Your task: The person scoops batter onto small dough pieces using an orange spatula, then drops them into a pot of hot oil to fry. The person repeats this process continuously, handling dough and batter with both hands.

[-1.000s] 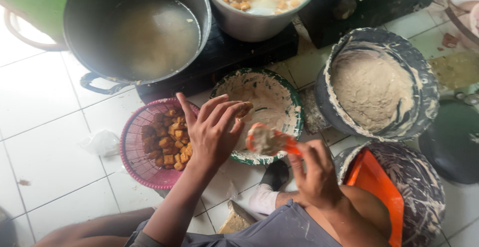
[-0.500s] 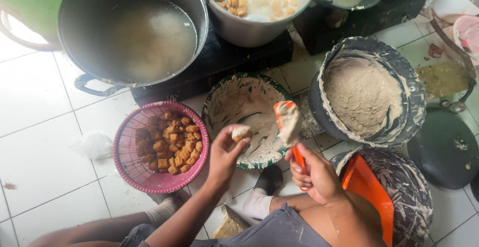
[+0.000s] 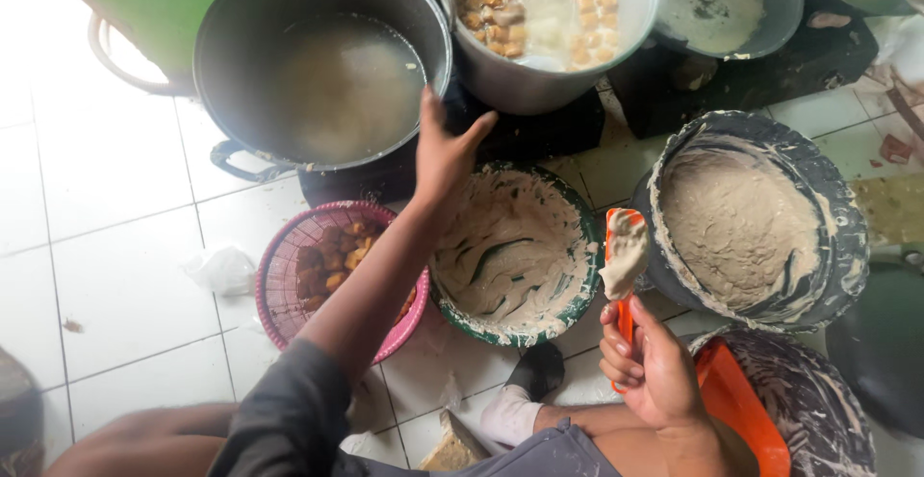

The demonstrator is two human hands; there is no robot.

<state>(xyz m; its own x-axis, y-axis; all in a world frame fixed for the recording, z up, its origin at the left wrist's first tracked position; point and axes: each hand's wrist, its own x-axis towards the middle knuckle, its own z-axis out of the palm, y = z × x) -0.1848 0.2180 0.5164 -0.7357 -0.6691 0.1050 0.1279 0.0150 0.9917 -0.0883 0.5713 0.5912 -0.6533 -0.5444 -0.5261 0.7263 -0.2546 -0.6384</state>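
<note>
I see my left hand (image 3: pixel 445 150) stretched toward the upper middle of the frame, fingers spread and empty, between the large pot (image 3: pixel 322 63) and the batter-smeared bowl (image 3: pixel 510 251). My right hand (image 3: pixel 653 371), lower right, has its fingers clamped round an orange spatula (image 3: pixel 624 260) loaded with paste, just beside the dough bowl (image 3: pixel 756 222).

I read this as a floor-level cooking area in a kitchen. Beyond my left hand's fingertips (image 3: pixel 452 126), a large grey metal stockpot of cloudy broth (image 3: pixel 322 63) and a steel pot of fried golden cubes in liquid (image 3: pixel 544 15) sit on black burners (image 3: pixel 539 130). Batter-smeared bowls (image 3: pixel 515 251) rest on a white tiled floor (image 3: pixel 106 246) beside my fingers.
</note>
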